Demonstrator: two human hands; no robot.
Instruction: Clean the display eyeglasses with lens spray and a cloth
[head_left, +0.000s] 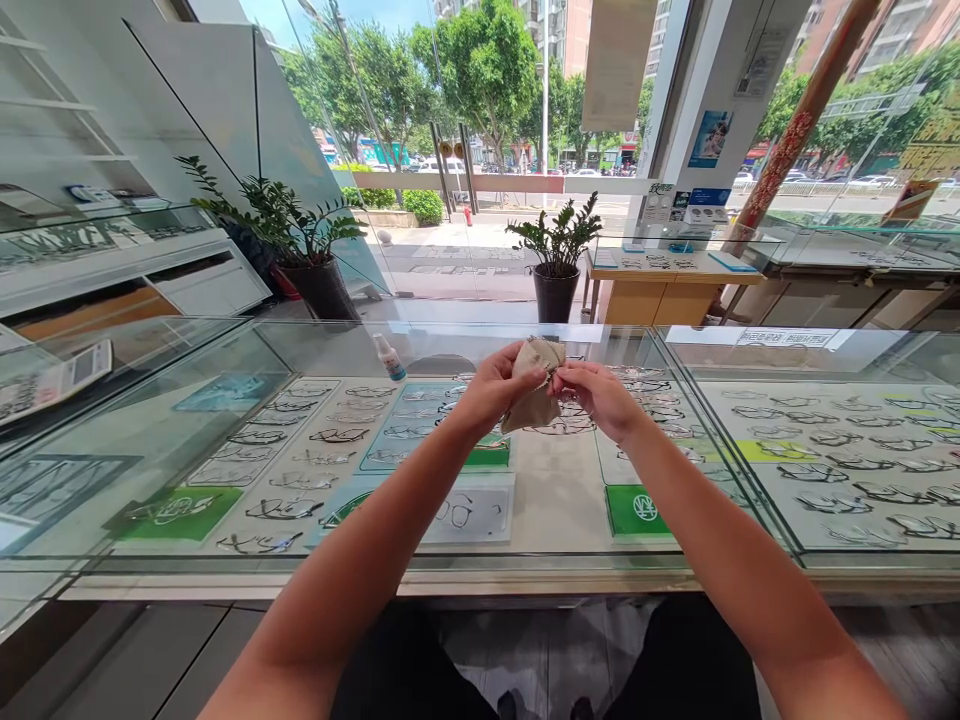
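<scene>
Above the glass display counter (559, 500), my left hand (499, 385) is closed around a beige cloth (534, 405), which is bunched up and hangs down below the fingers. My right hand (600, 395) pinches at the right side of the cloth. Whatever sits between its fingertips is too small and covered to make out. Both hands meet over the middle of the counter, with rows of eyeglasses (337, 435) lying under the glass below them. A small spray bottle (388, 357) with a white top stands to the left of my hands.
Green cards (643, 510) lie among the glasses inside the counter. A second glass case (840, 380) adjoins on the right. Beyond the counter are potted plants (556, 296), (319, 285) and a wooden table (667, 270) before the shop window.
</scene>
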